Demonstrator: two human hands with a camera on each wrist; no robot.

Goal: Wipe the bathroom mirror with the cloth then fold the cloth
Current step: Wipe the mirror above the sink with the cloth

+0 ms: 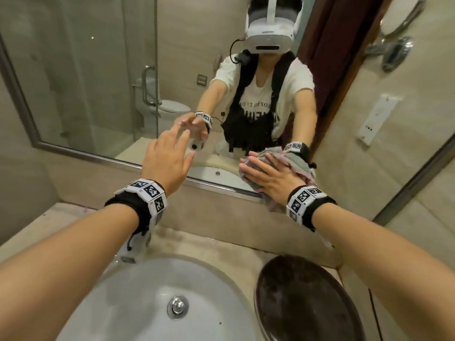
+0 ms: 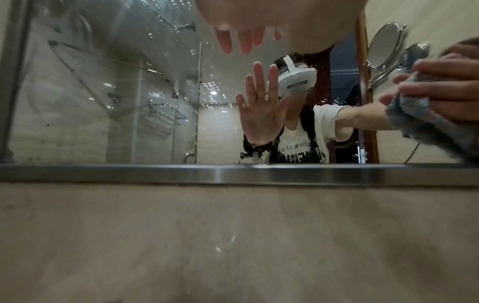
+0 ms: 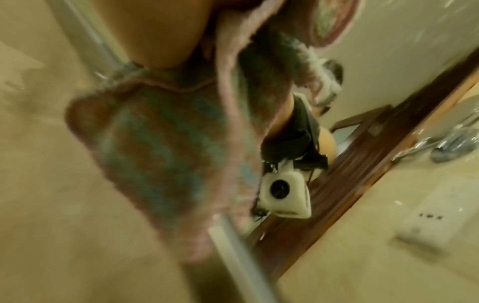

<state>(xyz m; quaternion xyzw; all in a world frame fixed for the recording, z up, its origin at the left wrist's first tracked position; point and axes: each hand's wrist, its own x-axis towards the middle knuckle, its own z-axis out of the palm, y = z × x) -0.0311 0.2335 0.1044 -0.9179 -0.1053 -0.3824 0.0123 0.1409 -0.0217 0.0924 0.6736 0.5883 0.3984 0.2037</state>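
The bathroom mirror fills the wall above the counter, and water spots dot its glass. My right hand lies flat, fingers straight, pressing a grey and pink cloth against the mirror's lower right part, over its metal bottom frame. The cloth's loose end hangs below my palm, blurred in the right wrist view. My left hand is held up open with spread fingers just in front of the glass, holding nothing. Whether its fingertips touch the glass is unclear. In the left wrist view my right hand and the cloth show at the right.
A white sink with a metal drain sits directly below my arms. A dark round tray lies on the beige counter to its right. The mirror's metal frame runs above a tiled backsplash. A side wall stands close on the right.
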